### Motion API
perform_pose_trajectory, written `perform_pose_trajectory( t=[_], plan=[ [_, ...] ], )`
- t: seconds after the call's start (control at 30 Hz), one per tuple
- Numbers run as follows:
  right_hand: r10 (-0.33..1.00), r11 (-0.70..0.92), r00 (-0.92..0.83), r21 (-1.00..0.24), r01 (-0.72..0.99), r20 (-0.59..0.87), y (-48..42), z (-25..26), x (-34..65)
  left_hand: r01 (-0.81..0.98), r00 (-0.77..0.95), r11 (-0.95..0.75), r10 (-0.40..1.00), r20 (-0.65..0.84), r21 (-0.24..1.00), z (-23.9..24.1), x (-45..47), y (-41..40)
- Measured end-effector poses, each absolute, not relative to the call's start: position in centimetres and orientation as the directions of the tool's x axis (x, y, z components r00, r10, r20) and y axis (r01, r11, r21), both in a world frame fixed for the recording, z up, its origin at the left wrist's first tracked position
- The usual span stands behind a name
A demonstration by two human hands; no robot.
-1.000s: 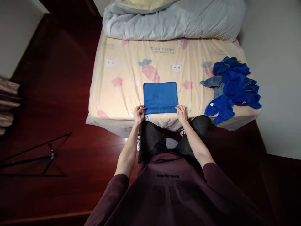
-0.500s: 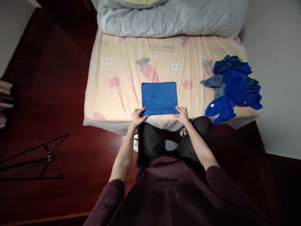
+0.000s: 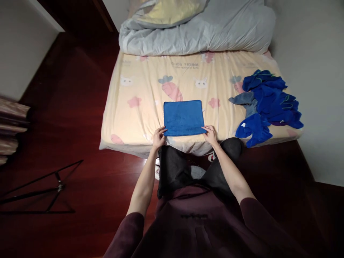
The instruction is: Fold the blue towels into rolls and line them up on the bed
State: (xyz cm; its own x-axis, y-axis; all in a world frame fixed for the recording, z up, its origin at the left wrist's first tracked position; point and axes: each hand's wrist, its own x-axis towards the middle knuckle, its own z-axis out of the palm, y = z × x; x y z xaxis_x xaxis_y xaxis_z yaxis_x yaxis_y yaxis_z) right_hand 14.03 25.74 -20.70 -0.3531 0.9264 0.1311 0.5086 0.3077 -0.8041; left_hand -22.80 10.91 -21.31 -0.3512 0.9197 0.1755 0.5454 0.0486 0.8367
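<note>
A blue towel (image 3: 184, 116) lies flat as a rectangle on the patterned bed sheet (image 3: 139, 122), close to the bed's front edge. My left hand (image 3: 159, 138) pinches its near left corner between thumb and fingers. At the near right corner, my right hand (image 3: 210, 134) grips the cloth the same way. On the right side of the bed is a loose heap of blue towels (image 3: 271, 100), with a grey-blue cloth (image 3: 245, 101) at its left side.
A rolled grey quilt (image 3: 193, 37) and a yellow pillow (image 3: 177, 10) lie across the far end of the bed. Black tripod legs (image 3: 57, 188) stand on the dark red floor at left, near a curtain (image 3: 12, 125). A wall (image 3: 317, 89) borders the bed's right side.
The camera view has tilted up a little, so the bed sits lower in the picture. Both hands stay at the towel's near corners, their finger grip slightly shifted.
</note>
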Motion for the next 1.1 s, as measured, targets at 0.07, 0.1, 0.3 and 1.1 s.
perform_pose_trajectory(
  t=[0.07, 0.1, 0.3, 1.1],
  plan=[
    [0.934, 0.255, -0.348, -0.842, 0.475, 0.086, 26.2, -20.7, 14.1, 0.507, -0.400, 0.073, 0.903, 0.159, 0.859, -21.5, -23.1, 11.2],
    [0.933, 0.238, -0.352, -0.854, 0.463, 0.070, 26.4, -20.7, 14.2, 0.494, -0.413, 0.080, 0.898, 0.153, 0.866, -21.6, -23.2, 11.4],
    [0.948, 0.209, -0.313, -0.859, 0.467, 0.061, 27.0, -21.1, 14.2, 0.549, -0.401, 0.066, 0.895, 0.194, 0.833, -22.1, -24.0, 11.9],
    [0.965, 0.226, -0.227, -0.861, 0.456, 0.133, 26.6, -19.8, 13.4, 0.389, -0.522, 0.139, 0.848, 0.094, 0.911, -22.2, -23.7, 11.8]
  ],
)
